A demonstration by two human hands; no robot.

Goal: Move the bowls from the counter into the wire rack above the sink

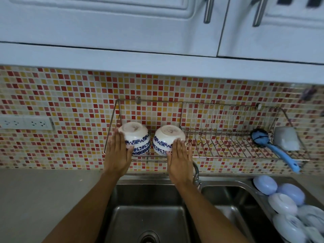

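A steel wire rack [228,156] on the tiled wall carries two upturned white bowls with blue floral bands [138,137] [165,139] side by side at its left end, and a blue-handled dish brush [273,146] beside a white plastic cup [286,140] at its right end.

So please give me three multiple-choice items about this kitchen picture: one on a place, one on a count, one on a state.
1. Where does the blue brush lie?
A. In the sink
B. In the right part of the wire rack
C. On the counter

2. How many blue-patterned bowls are in the rack?
A. One
B. Two
C. Four

3. How do these bowls stand?
A. Upside down
B. Upright
C. Stacked

Answers:
1 B, it rests on the rack's wires.
2 B, the left bowl and the right bowl.
3 A, their bases face up.
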